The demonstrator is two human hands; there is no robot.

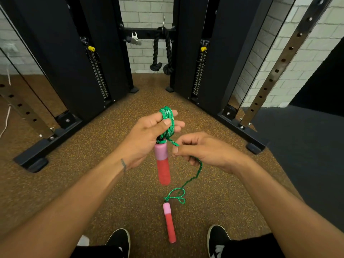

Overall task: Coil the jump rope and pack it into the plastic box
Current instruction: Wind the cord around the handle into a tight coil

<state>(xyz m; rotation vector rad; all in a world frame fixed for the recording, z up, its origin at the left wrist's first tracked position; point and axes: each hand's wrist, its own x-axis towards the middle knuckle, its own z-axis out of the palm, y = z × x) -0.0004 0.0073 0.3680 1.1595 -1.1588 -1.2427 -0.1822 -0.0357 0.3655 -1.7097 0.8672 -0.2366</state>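
Observation:
My left hand (147, 135) holds a coil of green jump rope (168, 120) wound around its fingers, thumb pressed on the loops. One pink and red handle (163, 163) hangs straight down below that hand. My right hand (201, 151) pinches the free green strand just right of the coil. From there the rope (195, 175) drops to a small tangle and the second pink and red handle (169, 222), which dangles near the floor between my shoes. No plastic box is in view.
I stand on brown speckled rubber flooring (93, 174). Black cable-machine columns (61, 58) with weight stacks rise left and right, their feet on the floor. A black rope attachment (162, 51) hangs at the back. A dark mat (305, 149) lies right. My black shoes (119, 241) show below.

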